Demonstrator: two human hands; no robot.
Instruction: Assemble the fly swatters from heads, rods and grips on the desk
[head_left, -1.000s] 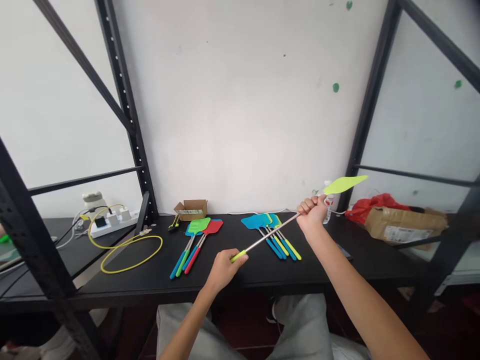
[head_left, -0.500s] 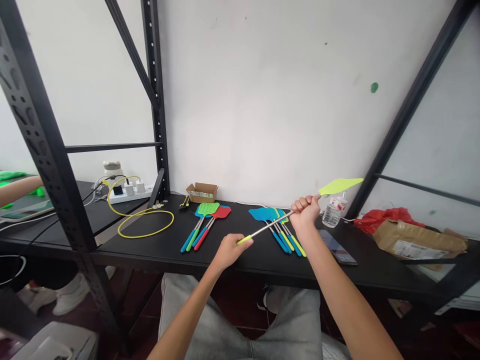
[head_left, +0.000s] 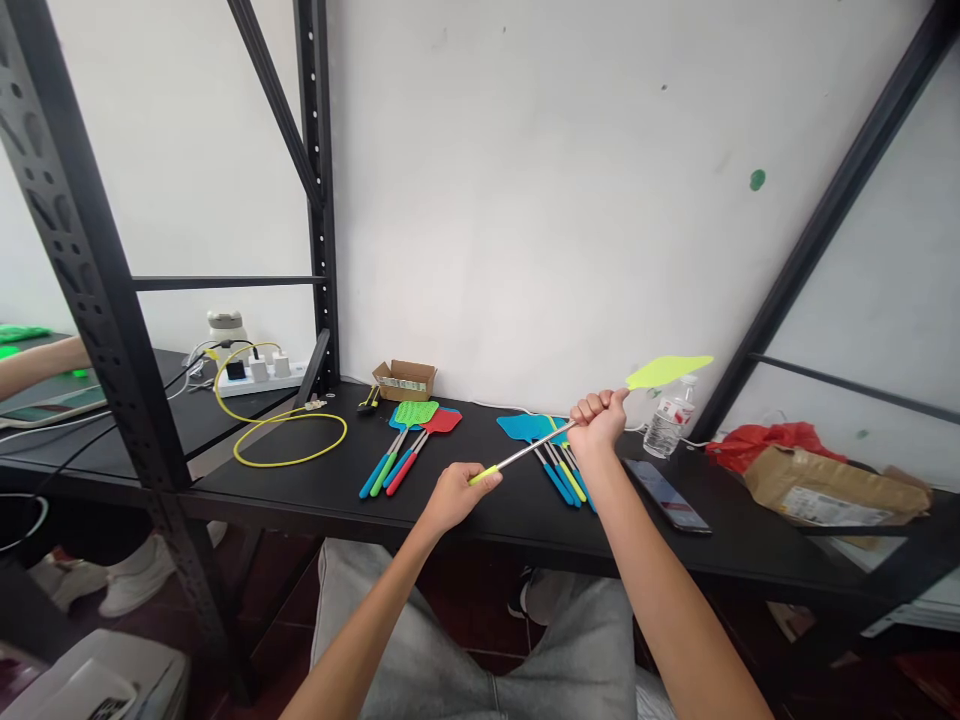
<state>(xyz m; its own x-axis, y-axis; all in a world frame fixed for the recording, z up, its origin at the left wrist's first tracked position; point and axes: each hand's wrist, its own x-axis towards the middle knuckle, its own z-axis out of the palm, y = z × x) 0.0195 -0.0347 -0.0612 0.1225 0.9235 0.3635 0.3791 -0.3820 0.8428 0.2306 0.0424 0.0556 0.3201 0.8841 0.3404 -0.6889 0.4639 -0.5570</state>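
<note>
A yellow-green fly swatter [head_left: 670,371] is held slantwise above the black table, its metal rod drawn out between my hands. My left hand [head_left: 459,494] is closed round the yellow-green handle at the lower end. Up near the paddle, my right hand [head_left: 598,424] wraps round the upper end of the rod. Under the rod lies a fanned group of blue and yellow fly swatters [head_left: 555,478], partly covered by my right hand and forearm. To the left lies another group, with a green fly swatter [head_left: 417,413], a red fly swatter [head_left: 442,421] and blue ones.
Behind the left group stands a small open cardboard box [head_left: 405,381]. A water bottle [head_left: 669,420] and a phone [head_left: 667,495] are at the right, beside a brown package [head_left: 832,487]. A yellow cable [head_left: 292,463] loops near a power strip [head_left: 262,379]. Another person's arm [head_left: 45,367] shows at far left.
The held swatter and my right hand have shifted slightly left. Both hands keep their grip. The view has tilted a little, and more of the phone shows.
</note>
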